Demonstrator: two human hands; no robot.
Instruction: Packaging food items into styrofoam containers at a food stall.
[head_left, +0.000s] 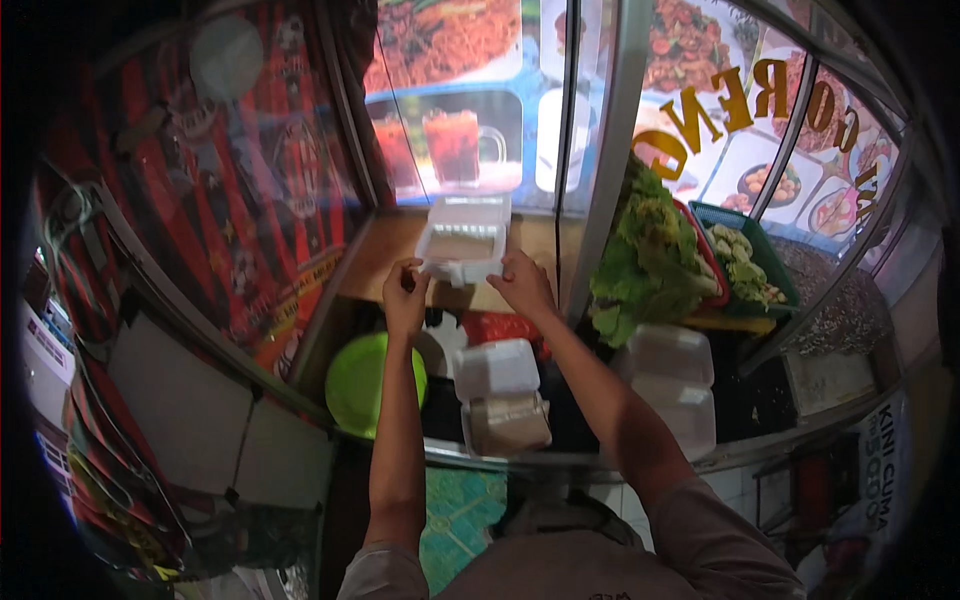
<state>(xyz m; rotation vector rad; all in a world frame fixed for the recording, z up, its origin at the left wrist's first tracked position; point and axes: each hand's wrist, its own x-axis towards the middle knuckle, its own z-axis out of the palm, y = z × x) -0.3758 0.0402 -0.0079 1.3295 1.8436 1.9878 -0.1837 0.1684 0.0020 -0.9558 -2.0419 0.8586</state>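
Both my hands reach up to an open white foam food container (480, 209) on the wooden shelf ahead of me, its lid folded back. The fingers of my left hand (406, 295) pinch its near left corner. At the near right corner, my right hand (526, 283) grips the edge with the thumb in front. A brownish sheet lies inside, too blurred to name. Nearer to me is a second open foam container (497, 367) with brown wrapping paper (510, 421) in its base. A third open foam container (675, 356) stands right of my right forearm.
A bright green plastic plate (360, 386) lies left, partly behind my left forearm. Red plastic (499, 327) shows below the shelf. Lettuce (645, 255) and a green basket (784, 289) of vegetables stand right. A metal post (609, 150) and glass panes frame the stall.
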